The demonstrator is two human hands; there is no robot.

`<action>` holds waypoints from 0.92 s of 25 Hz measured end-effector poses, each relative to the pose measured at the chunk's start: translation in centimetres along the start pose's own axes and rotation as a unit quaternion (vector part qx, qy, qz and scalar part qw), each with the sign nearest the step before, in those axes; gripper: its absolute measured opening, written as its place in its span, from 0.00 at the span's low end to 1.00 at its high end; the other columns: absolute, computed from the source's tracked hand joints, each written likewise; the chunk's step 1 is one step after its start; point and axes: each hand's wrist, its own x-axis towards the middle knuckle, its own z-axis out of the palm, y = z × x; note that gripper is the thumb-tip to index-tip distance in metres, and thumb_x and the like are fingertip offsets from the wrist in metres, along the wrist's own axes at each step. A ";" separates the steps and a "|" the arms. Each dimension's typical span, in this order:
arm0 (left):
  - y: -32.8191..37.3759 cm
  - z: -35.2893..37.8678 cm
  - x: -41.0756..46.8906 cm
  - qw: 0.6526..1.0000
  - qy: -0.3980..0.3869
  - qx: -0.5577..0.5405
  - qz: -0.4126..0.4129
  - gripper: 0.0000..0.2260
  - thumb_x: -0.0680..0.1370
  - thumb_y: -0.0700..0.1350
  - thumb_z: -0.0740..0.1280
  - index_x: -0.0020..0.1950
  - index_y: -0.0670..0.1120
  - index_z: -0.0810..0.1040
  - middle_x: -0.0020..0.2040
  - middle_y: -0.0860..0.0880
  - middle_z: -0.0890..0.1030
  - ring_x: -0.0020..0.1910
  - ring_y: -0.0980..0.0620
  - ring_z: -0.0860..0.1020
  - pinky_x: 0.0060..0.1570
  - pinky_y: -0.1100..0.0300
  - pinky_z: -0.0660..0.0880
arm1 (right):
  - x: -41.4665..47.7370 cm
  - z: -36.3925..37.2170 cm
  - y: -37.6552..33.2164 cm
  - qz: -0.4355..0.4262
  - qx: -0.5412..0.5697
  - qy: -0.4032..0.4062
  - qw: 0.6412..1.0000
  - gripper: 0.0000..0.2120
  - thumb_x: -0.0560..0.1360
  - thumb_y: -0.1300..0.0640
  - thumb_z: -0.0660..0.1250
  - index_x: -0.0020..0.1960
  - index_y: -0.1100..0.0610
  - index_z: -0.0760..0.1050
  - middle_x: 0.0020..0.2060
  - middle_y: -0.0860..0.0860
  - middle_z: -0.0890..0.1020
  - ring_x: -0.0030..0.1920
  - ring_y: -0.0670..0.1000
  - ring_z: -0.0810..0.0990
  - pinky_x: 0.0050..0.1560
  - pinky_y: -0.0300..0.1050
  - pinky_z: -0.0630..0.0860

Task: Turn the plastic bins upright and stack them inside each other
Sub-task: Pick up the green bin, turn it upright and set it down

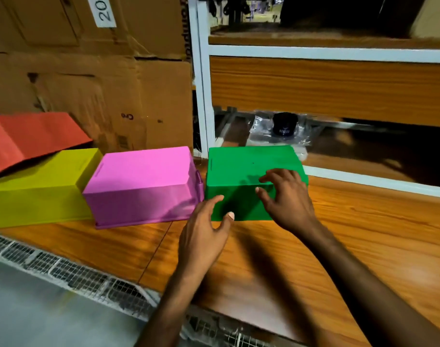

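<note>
Four plastic bins lie upside down in a row on the wooden shelf board. The green bin [241, 164] is at the right, the pink bin [141, 184] beside it, then the yellow bin [39, 194]. A red bin [31, 136] leans tilted on the yellow one. My left hand [206, 231] is in front of the green bin's near left corner, fingers relaxed, holding nothing. My right hand [286, 199] hovers over the green bin's near right edge with fingers spread; whether they touch it is unclear.
Cardboard boxes [94, 71] stand behind the bins. A white metal rack post [201, 96] and wooden shelves rise at the right, with a dark cap in a plastic bag [285, 128] behind the green bin. A wire mesh edge [76, 271] runs along the board's front.
</note>
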 end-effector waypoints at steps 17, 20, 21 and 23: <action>-3.4 7.3 13.7 0.993 0.024 0.051 -0.106 0.28 0.79 0.58 0.67 0.77 0.53 0.67 0.80 0.47 0.64 0.79 0.45 0.64 0.74 0.44 0.65 | 11.3 4.5 7.4 0.116 -0.096 -0.069 0.986 0.28 0.79 0.33 0.57 0.69 0.51 0.73 0.71 0.56 0.73 0.74 0.60 0.65 0.68 0.61 0.68; -1.0 8.0 10.7 0.981 0.163 0.087 -0.054 0.18 0.77 0.55 0.70 0.65 0.52 0.76 0.66 0.47 0.74 0.66 0.47 0.72 0.63 0.48 0.70 | 14.3 4.8 7.1 0.038 -0.096 -0.085 0.991 0.26 0.82 0.39 0.56 0.73 0.52 0.70 0.77 0.56 0.68 0.78 0.58 0.62 0.74 0.63 0.63; -0.4 8.8 9.3 0.981 0.174 0.067 -0.045 0.12 0.77 0.55 0.70 0.58 0.52 0.77 0.57 0.49 0.77 0.58 0.48 0.75 0.58 0.50 0.72 | 15.4 5.0 7.0 -0.004 -0.095 -0.098 0.991 0.26 0.83 0.40 0.54 0.76 0.52 0.68 0.79 0.55 0.66 0.80 0.57 0.59 0.76 0.64 0.61; 0.7 10.3 7.8 0.992 0.086 -0.015 -0.093 0.12 0.78 0.59 0.68 0.46 0.51 0.77 0.44 0.53 0.80 0.46 0.49 0.81 0.48 0.52 0.77 | 17.5 5.5 6.5 -0.061 -0.092 -0.149 0.983 0.27 0.84 0.41 0.52 0.80 0.51 0.62 0.82 0.54 0.62 0.82 0.57 0.56 0.78 0.65 0.57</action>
